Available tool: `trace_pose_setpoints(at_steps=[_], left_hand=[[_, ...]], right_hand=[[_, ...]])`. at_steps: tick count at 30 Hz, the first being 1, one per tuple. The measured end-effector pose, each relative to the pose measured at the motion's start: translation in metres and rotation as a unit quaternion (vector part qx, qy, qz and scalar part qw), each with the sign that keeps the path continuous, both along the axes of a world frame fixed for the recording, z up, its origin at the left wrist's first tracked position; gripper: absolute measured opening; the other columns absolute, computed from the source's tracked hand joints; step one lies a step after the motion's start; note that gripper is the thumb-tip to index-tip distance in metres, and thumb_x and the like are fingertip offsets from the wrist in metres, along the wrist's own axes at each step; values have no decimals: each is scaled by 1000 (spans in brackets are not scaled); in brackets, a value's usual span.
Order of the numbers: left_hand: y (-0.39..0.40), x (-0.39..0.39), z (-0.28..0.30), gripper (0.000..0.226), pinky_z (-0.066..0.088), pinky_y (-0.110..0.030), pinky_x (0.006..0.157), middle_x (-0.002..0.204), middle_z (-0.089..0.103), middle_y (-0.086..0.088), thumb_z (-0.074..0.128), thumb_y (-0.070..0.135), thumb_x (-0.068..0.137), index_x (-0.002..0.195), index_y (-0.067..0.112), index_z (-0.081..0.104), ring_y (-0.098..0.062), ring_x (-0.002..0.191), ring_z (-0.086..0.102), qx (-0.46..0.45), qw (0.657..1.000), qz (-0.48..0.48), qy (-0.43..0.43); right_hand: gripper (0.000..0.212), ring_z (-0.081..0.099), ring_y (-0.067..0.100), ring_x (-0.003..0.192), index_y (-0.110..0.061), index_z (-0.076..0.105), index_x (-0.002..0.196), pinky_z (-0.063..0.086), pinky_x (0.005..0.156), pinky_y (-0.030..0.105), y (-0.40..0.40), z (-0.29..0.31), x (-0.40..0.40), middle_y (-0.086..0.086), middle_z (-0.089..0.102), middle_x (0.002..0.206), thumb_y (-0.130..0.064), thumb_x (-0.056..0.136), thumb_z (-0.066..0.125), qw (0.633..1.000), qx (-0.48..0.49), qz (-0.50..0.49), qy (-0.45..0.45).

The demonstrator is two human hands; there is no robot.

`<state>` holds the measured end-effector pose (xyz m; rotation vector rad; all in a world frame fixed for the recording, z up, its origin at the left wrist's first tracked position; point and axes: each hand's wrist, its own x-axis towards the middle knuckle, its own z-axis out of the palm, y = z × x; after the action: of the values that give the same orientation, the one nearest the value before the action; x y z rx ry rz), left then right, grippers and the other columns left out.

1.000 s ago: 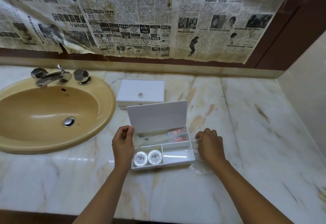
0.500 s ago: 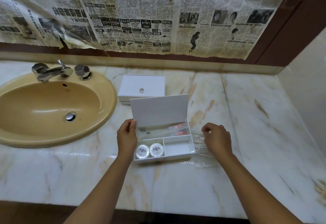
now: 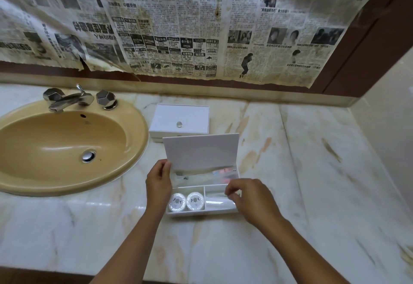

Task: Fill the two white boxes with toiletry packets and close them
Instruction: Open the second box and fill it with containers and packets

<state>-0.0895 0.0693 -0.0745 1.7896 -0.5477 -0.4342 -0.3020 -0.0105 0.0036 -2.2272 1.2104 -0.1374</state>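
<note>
An open white box [image 3: 201, 214] stands on the marble counter in front of me, its lid [image 3: 201, 151] upright. Two round soap packets [image 3: 186, 201] fill its front left compartment. Clear packets with pink and blue items [image 3: 210, 175] lie in the long rear compartment. My left hand [image 3: 158, 183] grips the box's left side at the lid's lower corner. My right hand [image 3: 248, 198] hovers over the front right compartment, fingers pinched on a clear plastic packet [image 3: 218, 201] lying in it. A second white box [image 3: 178, 117], closed, with a small knob, sits just behind.
A tan oval sink [image 3: 67, 149] with a chrome faucet [image 3: 69, 100] lies to the left. Old newspaper [image 3: 201, 26] covers the wall behind. A pale side wall [image 3: 391, 138] bounds the counter on the right. The counter's front edge runs near the bottom.
My right hand has moved left from the counter beside the box to over the front right compartment, bringing the clear packet with it. My left hand has stayed on the box.
</note>
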Motion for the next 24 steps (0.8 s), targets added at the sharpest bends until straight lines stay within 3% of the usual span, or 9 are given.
trace_pose_setpoints(at_steps=[10,18,24], left_hand=[[-5,12,0,23,40,-8,65,75,64,21,51,13,98,79,22,61,6,69,55,-5,999,-35,-4],[-3,16,-6,20,41,-11,66,79,66,10,50,16,99,82,18,61,2,71,55,-5,999,-46,-8],[-3,16,-9,19,42,-11,68,83,67,7,50,18,99,86,16,63,0,75,57,-12,999,-47,-7]], right_hand=[[20,59,18,104,-34,70,105,43,84,26,9,-19,15,-5,69,109,-29,92,55,997,-30,29,66],[12,65,14,86,-20,74,94,46,77,21,-6,-13,1,-6,73,96,-17,88,64,985,-90,-116,-91],[22,52,10,86,-20,67,109,38,74,20,-32,-32,-23,-2,62,110,-12,92,56,988,-53,-144,20]])
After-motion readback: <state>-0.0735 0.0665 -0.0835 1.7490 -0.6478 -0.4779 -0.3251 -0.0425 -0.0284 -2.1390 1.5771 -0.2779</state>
